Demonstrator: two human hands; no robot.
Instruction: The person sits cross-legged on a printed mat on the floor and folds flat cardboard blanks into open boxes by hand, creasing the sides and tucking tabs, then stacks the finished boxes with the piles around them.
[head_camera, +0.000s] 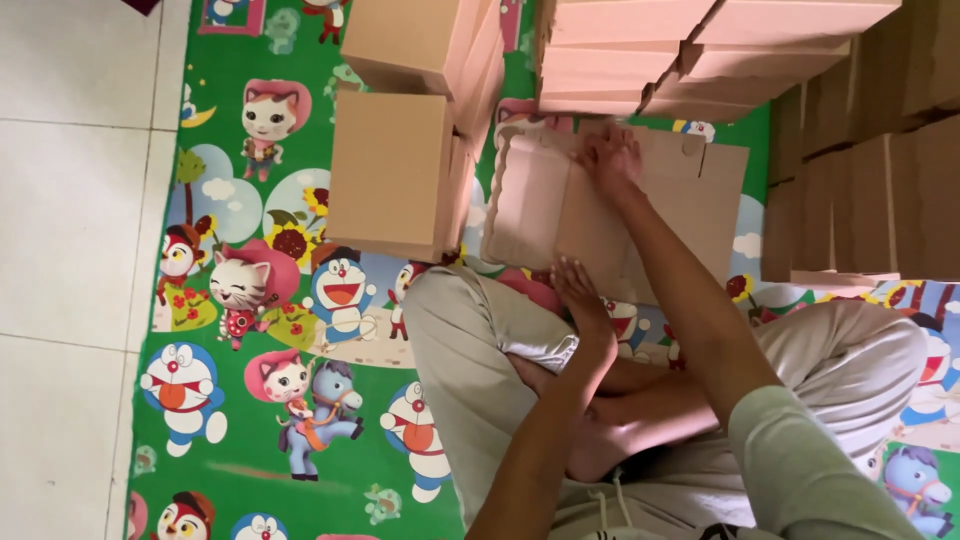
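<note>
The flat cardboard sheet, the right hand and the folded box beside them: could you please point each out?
flat cardboard sheet (535, 205), head view, bare left panel.
right hand (610, 158), head view, back of hand.
folded box (390, 165), head view, top face.

A home floor: cartoon play mat (300, 300), white tiles (70, 250), stacked cardboard boxes (400, 170).

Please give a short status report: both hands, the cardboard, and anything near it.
Right hand flat on the flat cardboard sheet, far edge. Left hand touching its near edge. Neither grips. Folded boxes close on the left, stacks behind.
</note>
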